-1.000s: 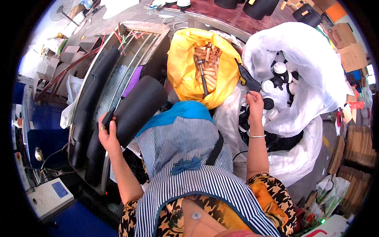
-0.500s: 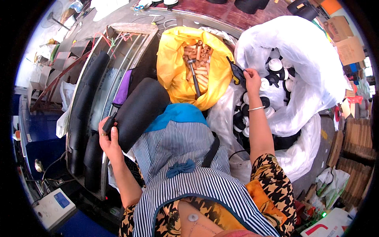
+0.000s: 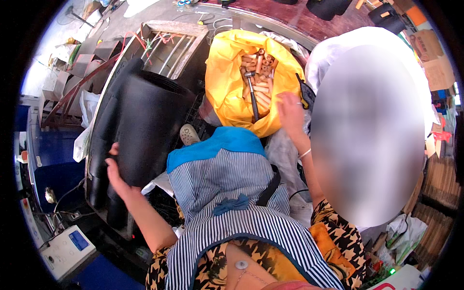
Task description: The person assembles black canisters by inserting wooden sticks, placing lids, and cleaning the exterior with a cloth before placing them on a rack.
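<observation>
A large black tube (image 3: 145,125) stands tilted at my left, its hollow upper end facing away from me. My left hand (image 3: 121,181) is at its lower left side with fingers apart; whether the palm presses on the tube cannot be seen. Beside the right rim of the yellow bag (image 3: 224,104) is my right hand (image 3: 291,116), its fingers smeared by motion. Inside that bag lie several tan cylindrical pieces (image 3: 261,89) with a small hammer (image 3: 252,96) on top. A black strap-like item (image 3: 306,92) hangs by the bag, just beyond my right hand.
At the left is a metal-framed rack (image 3: 193,50) holding black rolls (image 3: 104,125). A white plastic bag (image 3: 372,36) stands at the right, mostly behind a blurred patch. Flattened cardboard (image 3: 437,181) is stacked farther right. A pale shoe (image 3: 189,134) shows beyond my apron.
The black tube now stands more upright, farther left. The small black item in my left hand is no longer visible. My right hand has moved left from the strap-like item, and the view has shifted.
</observation>
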The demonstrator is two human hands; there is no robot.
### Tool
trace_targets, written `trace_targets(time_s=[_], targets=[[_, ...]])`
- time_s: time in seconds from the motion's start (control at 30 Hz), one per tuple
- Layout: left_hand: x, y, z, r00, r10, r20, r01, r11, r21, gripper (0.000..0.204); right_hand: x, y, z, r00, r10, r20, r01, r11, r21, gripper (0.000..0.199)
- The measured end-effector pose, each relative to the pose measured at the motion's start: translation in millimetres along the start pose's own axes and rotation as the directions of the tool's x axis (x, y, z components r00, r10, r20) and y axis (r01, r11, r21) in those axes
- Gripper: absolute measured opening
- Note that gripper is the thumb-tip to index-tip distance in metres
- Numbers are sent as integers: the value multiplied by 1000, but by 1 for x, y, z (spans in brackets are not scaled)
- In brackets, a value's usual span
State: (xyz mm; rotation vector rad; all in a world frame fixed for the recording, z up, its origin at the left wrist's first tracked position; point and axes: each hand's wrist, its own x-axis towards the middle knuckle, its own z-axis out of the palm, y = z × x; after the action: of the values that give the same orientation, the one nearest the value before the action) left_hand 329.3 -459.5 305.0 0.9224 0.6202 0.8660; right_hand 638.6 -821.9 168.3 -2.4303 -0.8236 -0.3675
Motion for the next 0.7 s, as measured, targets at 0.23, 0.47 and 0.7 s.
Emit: trace_targets(time_s=[0.23, 0.47, 0.7], targets=[[11, 101, -42, 567, 620, 542, 414, -784, 464, 32, 12, -16, 86, 911, 250, 329, -237, 968, -79, 52], [-19, 101, -49, 833, 548, -77, -124, 321, 939, 27, 76, 29, 185, 749, 661, 38, -662, 749, 14, 43], [-33, 22, -11, 966, 258, -10, -194, 752, 629, 36, 54, 18, 165, 946, 321, 39, -319, 946, -61, 29]])
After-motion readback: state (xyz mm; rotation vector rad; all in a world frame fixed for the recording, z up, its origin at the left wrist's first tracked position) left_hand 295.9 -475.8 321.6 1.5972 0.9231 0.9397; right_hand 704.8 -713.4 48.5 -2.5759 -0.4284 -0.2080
